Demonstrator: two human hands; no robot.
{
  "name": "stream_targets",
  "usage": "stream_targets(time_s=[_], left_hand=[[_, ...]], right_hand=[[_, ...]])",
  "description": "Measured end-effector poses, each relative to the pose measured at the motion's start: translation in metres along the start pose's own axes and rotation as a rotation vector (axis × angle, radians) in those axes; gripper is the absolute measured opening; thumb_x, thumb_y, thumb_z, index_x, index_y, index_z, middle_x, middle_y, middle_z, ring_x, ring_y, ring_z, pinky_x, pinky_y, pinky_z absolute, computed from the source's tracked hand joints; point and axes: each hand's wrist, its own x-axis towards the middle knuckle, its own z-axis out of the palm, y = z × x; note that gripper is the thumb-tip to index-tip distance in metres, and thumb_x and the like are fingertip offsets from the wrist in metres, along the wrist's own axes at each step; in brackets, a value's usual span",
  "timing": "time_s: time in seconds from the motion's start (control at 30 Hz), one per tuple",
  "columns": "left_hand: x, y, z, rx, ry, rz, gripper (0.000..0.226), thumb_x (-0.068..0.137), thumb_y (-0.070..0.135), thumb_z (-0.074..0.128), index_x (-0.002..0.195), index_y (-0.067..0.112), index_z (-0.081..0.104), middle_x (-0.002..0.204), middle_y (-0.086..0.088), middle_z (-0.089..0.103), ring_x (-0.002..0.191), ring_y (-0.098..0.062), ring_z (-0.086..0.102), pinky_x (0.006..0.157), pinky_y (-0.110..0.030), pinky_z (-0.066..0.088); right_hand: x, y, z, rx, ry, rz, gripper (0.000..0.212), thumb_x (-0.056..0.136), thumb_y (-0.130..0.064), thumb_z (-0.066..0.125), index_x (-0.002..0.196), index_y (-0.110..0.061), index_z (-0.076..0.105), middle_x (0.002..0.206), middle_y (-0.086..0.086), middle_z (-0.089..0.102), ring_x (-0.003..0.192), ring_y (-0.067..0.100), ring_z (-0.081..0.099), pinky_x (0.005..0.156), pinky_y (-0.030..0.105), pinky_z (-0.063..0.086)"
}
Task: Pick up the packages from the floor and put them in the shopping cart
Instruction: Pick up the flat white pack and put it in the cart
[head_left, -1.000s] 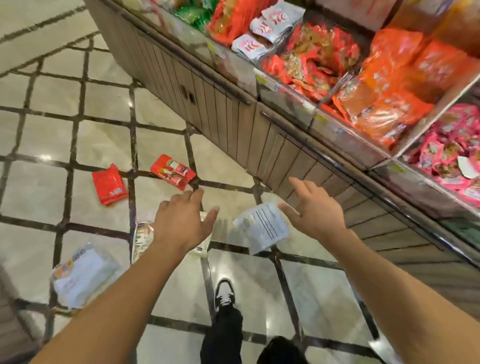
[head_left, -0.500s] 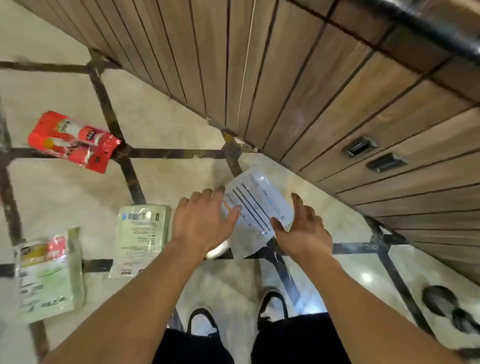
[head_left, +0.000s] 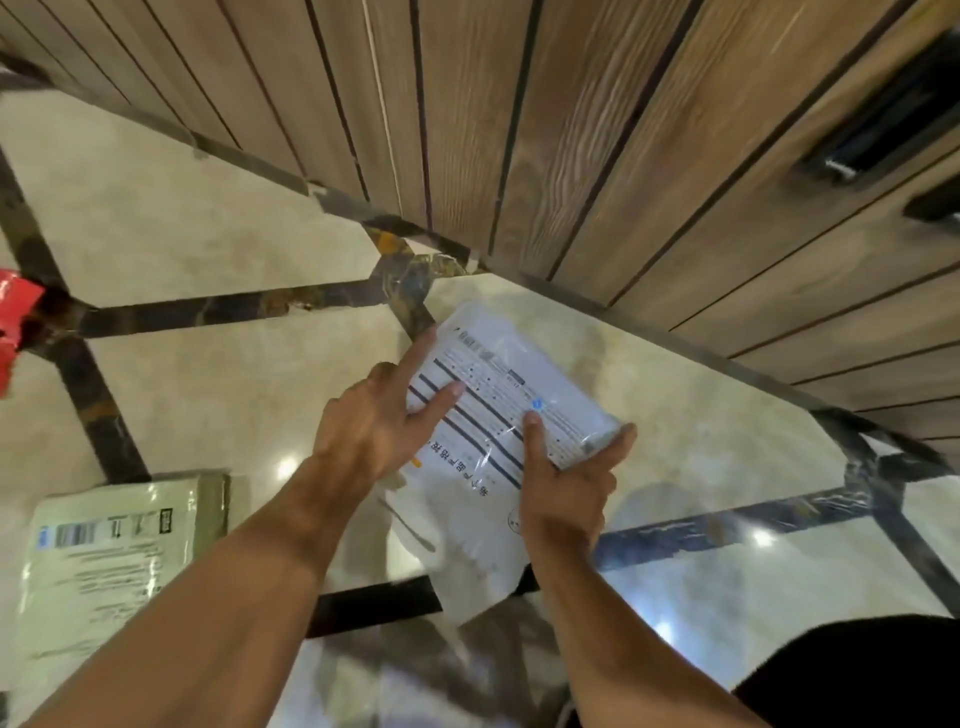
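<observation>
A white package (head_left: 493, 431) with dark printed lines lies on the marble floor just in front of the wooden counter base. My right hand (head_left: 566, 483) grips its right edge, thumb on top and fingers around the side. My left hand (head_left: 379, 426) rests on its left side with fingers spread across the print. A pale green package (head_left: 114, 561) with a barcode lies flat on the floor at the lower left. A red package (head_left: 13, 322) shows only partly at the left edge. No shopping cart is in view.
The wooden slatted counter base (head_left: 571, 130) fills the top of the view, with dark recessed handles (head_left: 883, 135) at the upper right. The glossy marble floor (head_left: 208, 218) has dark inlay strips. My dark-clothed knee (head_left: 857, 675) is at the bottom right.
The view has dropped much closer to the floor. My right hand has closed around the white package's right edge and my left hand has settled onto it.
</observation>
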Motion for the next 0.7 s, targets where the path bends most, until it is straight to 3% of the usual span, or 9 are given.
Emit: stream_targets(time_s=[0.13, 0.27, 0.43, 0.6, 0.7], left_hand=[[-0.037, -0.001, -0.037, -0.085, 0.050, -0.008, 0.073, 0.088, 0.079, 0.026, 0.152, 0.048, 0.016, 0.105, -0.010, 0.068, 0.084, -0.033, 0.064, 0.072, -0.040, 0.046], [-0.094, 0.022, -0.102, -0.163, 0.015, -0.094, 0.073, 0.084, 0.085, 0.022, 0.150, 0.054, 0.015, 0.104, -0.008, 0.071, 0.086, -0.035, 0.066, 0.079, -0.044, 0.053], [-0.173, 0.105, -0.261, -0.144, 0.035, -0.071, 0.070, 0.088, 0.077, 0.038, 0.151, 0.051, 0.019, 0.114, -0.010, 0.071, 0.101, -0.038, 0.066, 0.083, -0.043, 0.053], [-0.249, 0.203, -0.421, -0.093, 0.107, 0.051, 0.070, 0.090, 0.075, 0.038, 0.152, 0.050, 0.018, 0.093, -0.008, 0.065, 0.091, -0.036, 0.066, 0.070, -0.038, 0.048], [-0.286, 0.254, -0.497, -0.082, 0.133, 0.098, 0.074, 0.087, 0.080, 0.034, 0.152, 0.054, 0.012, 0.097, -0.010, 0.068, 0.099, -0.040, 0.064, 0.082, -0.043, 0.051]], right_hand=[[-0.025, -0.031, -0.032, -0.079, -0.046, -0.151, 0.104, 0.086, -0.070, 0.060, 0.162, -0.037, -0.002, 0.143, 0.016, 0.051, 0.124, 0.039, 0.059, 0.097, 0.046, 0.050], [-0.079, -0.082, -0.090, -0.170, -0.089, -0.246, 0.106, 0.083, -0.079, 0.055, 0.160, -0.044, -0.008, 0.146, 0.015, 0.045, 0.126, 0.043, 0.054, 0.098, 0.051, 0.048], [-0.171, -0.177, -0.217, -0.201, -0.119, -0.232, 0.105, 0.081, -0.086, 0.048, 0.157, -0.049, -0.015, 0.148, 0.010, 0.041, 0.130, 0.039, 0.052, 0.101, 0.050, 0.049], [-0.264, -0.276, -0.348, -0.109, -0.066, -0.307, 0.103, 0.086, -0.081, 0.050, 0.160, -0.043, -0.010, 0.158, 0.008, 0.036, 0.137, 0.036, 0.048, 0.105, 0.048, 0.042], [-0.306, -0.330, -0.421, -0.083, -0.041, -0.363, 0.103, 0.085, -0.080, 0.051, 0.161, -0.042, -0.008, 0.158, 0.006, 0.035, 0.138, 0.033, 0.046, 0.105, 0.047, 0.041]])
